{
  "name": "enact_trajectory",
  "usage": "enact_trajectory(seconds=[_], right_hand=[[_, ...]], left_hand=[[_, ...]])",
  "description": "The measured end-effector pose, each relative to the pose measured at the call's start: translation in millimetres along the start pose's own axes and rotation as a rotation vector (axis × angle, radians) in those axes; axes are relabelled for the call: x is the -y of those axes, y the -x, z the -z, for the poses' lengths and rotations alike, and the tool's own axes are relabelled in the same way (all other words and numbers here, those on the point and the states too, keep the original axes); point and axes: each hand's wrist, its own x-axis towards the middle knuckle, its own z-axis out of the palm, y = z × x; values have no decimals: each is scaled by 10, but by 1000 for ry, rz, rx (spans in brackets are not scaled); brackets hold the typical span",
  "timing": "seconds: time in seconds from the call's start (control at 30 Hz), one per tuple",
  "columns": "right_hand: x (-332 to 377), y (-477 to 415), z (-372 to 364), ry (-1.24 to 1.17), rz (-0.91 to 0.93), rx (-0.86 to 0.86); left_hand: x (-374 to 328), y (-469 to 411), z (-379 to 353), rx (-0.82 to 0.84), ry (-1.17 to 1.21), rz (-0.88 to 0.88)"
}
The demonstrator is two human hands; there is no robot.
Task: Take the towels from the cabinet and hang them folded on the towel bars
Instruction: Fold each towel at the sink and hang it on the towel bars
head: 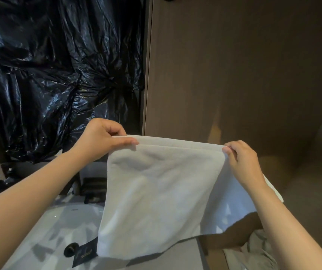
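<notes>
Left hand (99,139): I pinch one top corner of the towel (156,195).
Right hand (242,162): I pinch the other corner.
Towel: hangs doubled between my hands, taut to keep the fold straight.

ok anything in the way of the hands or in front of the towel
Nothing: the left hand and right hand each pinch a top corner of the folded white towel. Beyond it shows only the brown panel; no towel bar is in view, so that path cannot be judged.
</notes>
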Motion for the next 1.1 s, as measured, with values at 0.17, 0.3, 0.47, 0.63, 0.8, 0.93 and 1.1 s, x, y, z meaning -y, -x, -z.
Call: enact_trajectory(seconds=[0.17, 0.3, 0.47, 0.63, 0.8, 0.93, 1.1], right_hand=[[-83, 30, -50, -24, -71, 14], [-103, 38, -60, -25, -97, 20], [-86, 49, -57, -31, -96, 35], [-119, 134, -127, -36, -114, 89], [-205, 203, -254, -62, -204, 151], [-284, 310, -400, -61, -331, 202], [-357, 614, -599, -139, -486, 263]], left_hand=[[-56, -21, -47, 27, 40, -10], [-70, -18, -52, 77, -20, -19], [-44, -33, -63, 70, -122, 21], [-38, -11, -137, 59, -166, 28], [-130, 13, -263, 41, -120, 42], [-251, 86, -465, 102, -73, 49], [-305, 193, -685, 195, -44, 61]])
